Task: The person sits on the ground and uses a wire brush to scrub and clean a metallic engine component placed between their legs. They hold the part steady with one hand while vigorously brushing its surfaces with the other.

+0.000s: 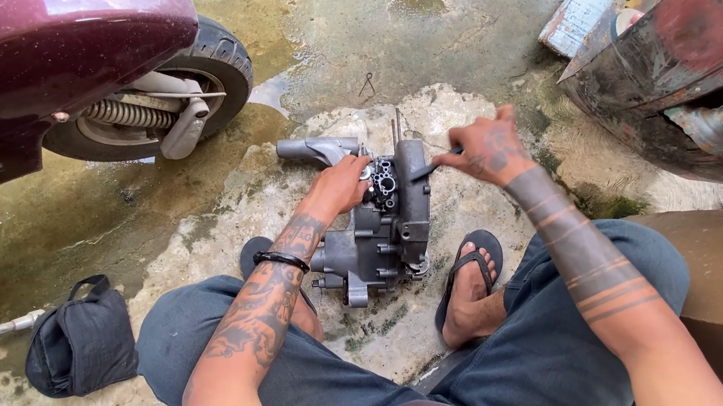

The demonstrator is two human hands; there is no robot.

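Engine casing [383, 228] stands between both hands: left hand [343, 187] grips its top, right hand [485, 151] pinches perhaps a tool [428, 167].

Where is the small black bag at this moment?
In the head view, the black bag lies on the wet concrete floor at lower left, beside the person's left knee and below the scooter's rear wheel.

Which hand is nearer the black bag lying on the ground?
Left. The left hand rests on the grey engine block, on the side toward the black bag; the right hand is beyond the block, holding a thin tool.
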